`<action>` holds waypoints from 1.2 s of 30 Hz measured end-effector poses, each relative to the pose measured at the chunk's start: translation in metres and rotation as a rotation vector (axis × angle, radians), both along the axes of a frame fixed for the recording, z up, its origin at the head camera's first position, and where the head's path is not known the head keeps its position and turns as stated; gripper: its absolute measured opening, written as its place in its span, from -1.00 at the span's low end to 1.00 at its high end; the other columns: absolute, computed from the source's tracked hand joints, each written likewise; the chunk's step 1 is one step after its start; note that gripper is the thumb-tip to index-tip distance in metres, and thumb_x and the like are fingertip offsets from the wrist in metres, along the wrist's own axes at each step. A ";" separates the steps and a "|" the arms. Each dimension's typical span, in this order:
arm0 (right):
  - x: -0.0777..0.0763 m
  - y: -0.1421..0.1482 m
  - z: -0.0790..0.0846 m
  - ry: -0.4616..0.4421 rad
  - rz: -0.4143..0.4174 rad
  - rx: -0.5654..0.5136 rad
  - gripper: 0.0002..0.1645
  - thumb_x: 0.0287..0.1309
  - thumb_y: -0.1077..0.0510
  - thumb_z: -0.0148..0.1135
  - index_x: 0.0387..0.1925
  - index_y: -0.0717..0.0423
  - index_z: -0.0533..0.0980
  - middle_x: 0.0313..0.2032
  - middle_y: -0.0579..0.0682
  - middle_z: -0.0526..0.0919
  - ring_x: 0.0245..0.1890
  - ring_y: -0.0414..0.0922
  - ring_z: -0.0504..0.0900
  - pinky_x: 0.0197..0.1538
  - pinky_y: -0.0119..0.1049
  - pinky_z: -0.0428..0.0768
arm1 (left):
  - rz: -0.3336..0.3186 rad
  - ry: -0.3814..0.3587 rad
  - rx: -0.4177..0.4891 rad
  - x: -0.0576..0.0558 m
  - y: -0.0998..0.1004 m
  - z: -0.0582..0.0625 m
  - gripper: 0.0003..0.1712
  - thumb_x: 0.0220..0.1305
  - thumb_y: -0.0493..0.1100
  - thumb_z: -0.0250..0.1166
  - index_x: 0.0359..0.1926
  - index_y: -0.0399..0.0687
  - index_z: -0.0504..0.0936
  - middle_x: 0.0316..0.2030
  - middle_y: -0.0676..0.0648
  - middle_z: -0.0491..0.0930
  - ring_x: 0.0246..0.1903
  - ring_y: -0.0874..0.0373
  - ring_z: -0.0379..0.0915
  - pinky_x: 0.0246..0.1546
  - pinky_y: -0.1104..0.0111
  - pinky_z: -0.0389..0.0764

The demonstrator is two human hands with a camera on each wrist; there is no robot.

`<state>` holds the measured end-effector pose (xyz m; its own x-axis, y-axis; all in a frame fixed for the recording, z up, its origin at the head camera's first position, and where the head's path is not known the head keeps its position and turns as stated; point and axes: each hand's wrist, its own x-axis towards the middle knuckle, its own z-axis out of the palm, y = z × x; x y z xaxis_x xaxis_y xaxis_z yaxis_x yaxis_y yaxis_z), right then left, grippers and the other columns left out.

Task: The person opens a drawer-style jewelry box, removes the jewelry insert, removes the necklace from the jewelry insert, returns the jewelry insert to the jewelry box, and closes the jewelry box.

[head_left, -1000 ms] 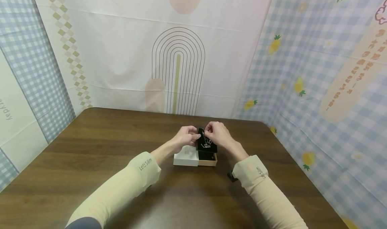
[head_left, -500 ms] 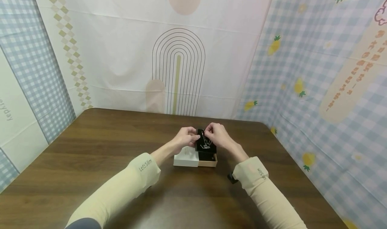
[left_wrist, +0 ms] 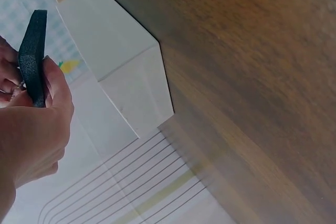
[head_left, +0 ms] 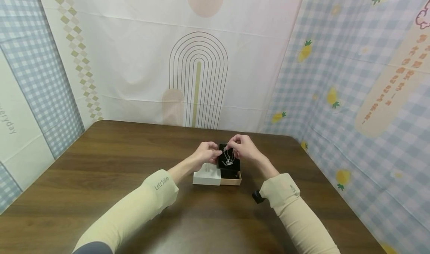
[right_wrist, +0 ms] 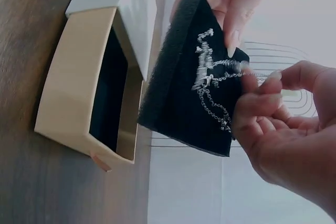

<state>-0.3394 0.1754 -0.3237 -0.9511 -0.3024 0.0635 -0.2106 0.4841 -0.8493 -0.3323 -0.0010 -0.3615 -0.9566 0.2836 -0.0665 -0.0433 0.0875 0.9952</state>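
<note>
My left hand [head_left: 205,152] pinches the edge of a black foam pad [right_wrist: 178,93] between thumb and fingers, holding it tilted above a small box. Across the pad's face lies a silver chain necklace [right_wrist: 206,69] with a pendant cluster. My right hand [head_left: 244,148] pinches part of the chain at the pad's upper edge, seen close in the right wrist view. Below is the box: a white sleeve [head_left: 205,177] with a tan drawer [right_wrist: 71,80] pulled out to the right. The drawer has a dark lining and a small pull tab [right_wrist: 101,162].
The box stands on a brown wooden table [head_left: 141,146]. Patterned cloths [head_left: 141,60] hang behind the table and at both sides. A small black object [head_left: 258,197] shows beside the right sleeve cuff.
My right hand has shifted slightly left along the pad's top, and the chain on the pad has moved a little with it. The left hand and box stay nearly still.
</note>
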 end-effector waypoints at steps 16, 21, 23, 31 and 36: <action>-0.003 0.006 0.008 -0.172 0.002 -0.116 -0.73 0.26 0.13 0.21 -0.11 0.24 0.48 -0.61 -0.13 0.45 -0.70 -0.27 0.27 -0.60 -0.40 0.27 | 0.012 -0.012 -0.004 0.000 0.000 0.001 -0.76 0.31 -0.35 0.17 -0.04 -0.38 0.46 -0.30 -0.15 0.60 -0.41 0.16 0.56 -0.26 0.31 0.69; -0.003 0.004 0.008 -0.055 -0.020 0.090 -0.72 0.23 0.16 0.24 -0.12 0.30 0.56 -0.59 -0.07 0.53 -0.71 -0.27 0.30 -0.58 -0.36 0.33 | 0.005 -0.013 0.002 -0.002 0.000 0.001 -0.77 0.30 -0.35 0.16 -0.05 -0.38 0.46 -0.28 -0.16 0.59 -0.40 0.16 0.56 -0.25 0.30 0.69; -0.003 0.004 0.008 0.000 -0.031 0.154 -0.73 0.22 0.17 0.24 -0.16 0.31 0.59 -0.54 -0.01 0.59 -0.70 -0.27 0.32 -0.58 -0.37 0.37 | 0.003 -0.015 0.008 -0.002 0.000 0.000 -0.77 0.30 -0.35 0.16 -0.05 -0.39 0.46 -0.27 -0.17 0.60 -0.40 0.15 0.56 -0.24 0.30 0.69; -0.005 0.001 0.009 0.147 -0.097 0.251 -0.78 0.19 0.12 0.27 -0.28 0.22 0.66 -0.46 0.12 0.68 -0.68 -0.26 0.37 -0.57 -0.40 0.40 | 0.006 -0.014 0.017 -0.001 0.000 0.001 -0.75 0.29 -0.36 0.17 -0.04 -0.40 0.45 -0.27 -0.18 0.60 -0.41 0.15 0.57 -0.22 0.28 0.69; -0.006 -0.003 0.009 0.151 -0.129 0.235 -0.74 0.18 0.10 0.28 -0.26 0.25 0.65 -0.55 0.01 0.62 -0.70 -0.27 0.37 -0.57 -0.42 0.40 | 0.001 -0.030 0.009 0.000 0.002 -0.001 -0.71 0.29 -0.36 0.18 0.00 -0.43 0.44 -0.31 -0.13 0.57 -0.42 0.16 0.56 -0.23 0.29 0.69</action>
<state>-0.3453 0.1725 -0.3148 -0.9677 -0.2029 0.1494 -0.2498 0.6947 -0.6745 -0.3324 0.0006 -0.3621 -0.9545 0.2835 -0.0924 -0.0731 0.0780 0.9943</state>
